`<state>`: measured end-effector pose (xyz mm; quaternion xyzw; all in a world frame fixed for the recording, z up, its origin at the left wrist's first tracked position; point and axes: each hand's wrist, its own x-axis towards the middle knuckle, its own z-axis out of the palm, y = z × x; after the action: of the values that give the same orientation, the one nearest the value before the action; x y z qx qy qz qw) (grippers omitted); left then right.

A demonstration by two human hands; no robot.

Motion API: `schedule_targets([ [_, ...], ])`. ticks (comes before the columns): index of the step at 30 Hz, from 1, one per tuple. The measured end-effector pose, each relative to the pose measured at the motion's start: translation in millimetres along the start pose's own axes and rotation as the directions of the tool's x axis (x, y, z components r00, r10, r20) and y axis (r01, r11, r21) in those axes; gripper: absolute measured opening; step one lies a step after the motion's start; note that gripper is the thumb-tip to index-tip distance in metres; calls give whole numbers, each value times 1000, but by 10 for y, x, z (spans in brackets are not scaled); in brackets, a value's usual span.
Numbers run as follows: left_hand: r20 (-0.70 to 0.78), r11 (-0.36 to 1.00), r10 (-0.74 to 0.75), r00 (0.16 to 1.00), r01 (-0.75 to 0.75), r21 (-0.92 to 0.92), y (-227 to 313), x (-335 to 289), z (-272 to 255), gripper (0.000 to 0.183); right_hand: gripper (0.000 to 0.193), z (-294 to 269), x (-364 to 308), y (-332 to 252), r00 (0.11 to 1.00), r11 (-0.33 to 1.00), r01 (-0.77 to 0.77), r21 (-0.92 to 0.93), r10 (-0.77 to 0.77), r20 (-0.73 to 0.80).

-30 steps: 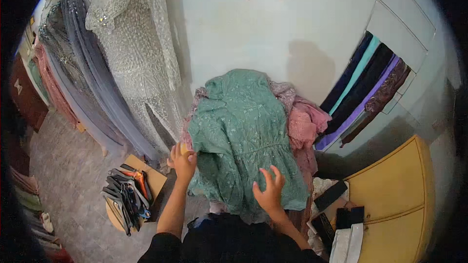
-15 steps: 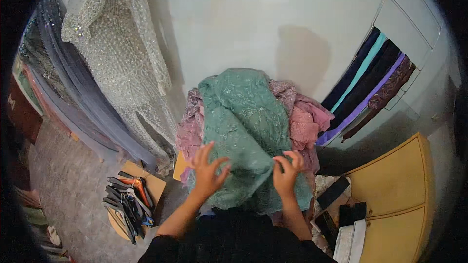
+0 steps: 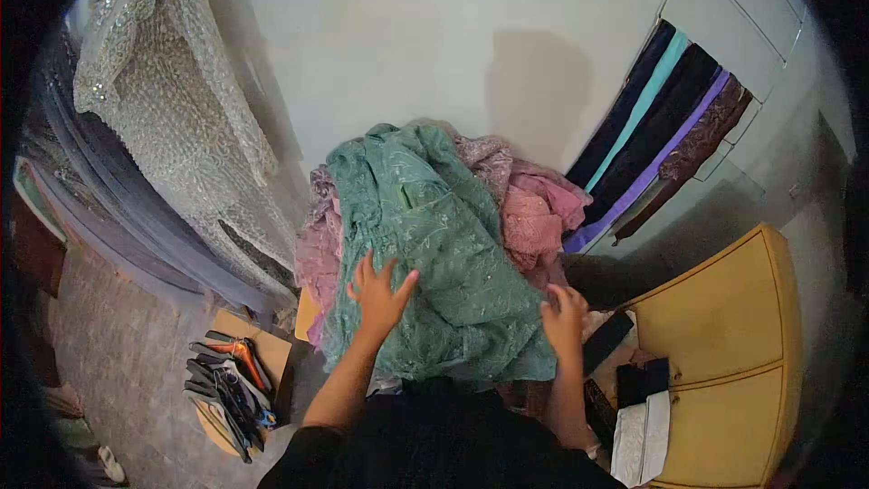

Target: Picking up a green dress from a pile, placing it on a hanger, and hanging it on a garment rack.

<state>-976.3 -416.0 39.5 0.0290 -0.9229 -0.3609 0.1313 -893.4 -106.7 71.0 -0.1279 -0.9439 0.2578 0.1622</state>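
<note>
A green lace garment [image 3: 453, 263] with pale embroidery and small sequins lies spread over a heap of pink garments [image 3: 532, 226] in front of me. Its right-hand edge runs out to my right hand [image 3: 567, 315], whose fingers are closed at the cloth there. Over the left part of the green lace is my left hand [image 3: 378, 301], fingers spread and nothing held. A narrow slit-like opening [image 3: 405, 196] shows in the upper part of the green cloth. What supports the heap is mostly hidden.
A beaded white gown [image 3: 172, 109] and grey-blue gowns [image 3: 118, 172] hang at left. Hangers [image 3: 231, 389] are piled on a small stool at lower left. Folded fabrics [image 3: 665, 140] hang on a metal wall rack at right, above a yellow padded panel [image 3: 715, 326].
My right hand has moved right, drawing the green lace out flatter and wider. My left hand stays spread over it. The whole view has shifted slightly.
</note>
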Motion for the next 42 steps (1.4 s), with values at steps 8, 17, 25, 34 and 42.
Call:
schedule_targets([
  [8,-20,977,-64,998,59,-205,-195,27,36,35,45,223,160,-497,993,995,87,-38,-90,-74],
  [17,277,947,-290,916,317,-55,-727,-1148,-294,40,18,504,-200,-160,959,954,280,-105,-283,-9],
  [25,146,968,-242,959,249,-31,-486,-1062,-376,31,18,286,-145,90,984,978,-46,-205,9,-177],
  [34,75,987,77,994,-86,136,-69,-545,-76,15,17,558,-163,-1101,872,877,469,-106,-479,-102],
  [42,184,999,28,983,-32,18,-33,-636,132,15,16,1166,-126,-1110,841,841,515,-168,-534,-93],
])
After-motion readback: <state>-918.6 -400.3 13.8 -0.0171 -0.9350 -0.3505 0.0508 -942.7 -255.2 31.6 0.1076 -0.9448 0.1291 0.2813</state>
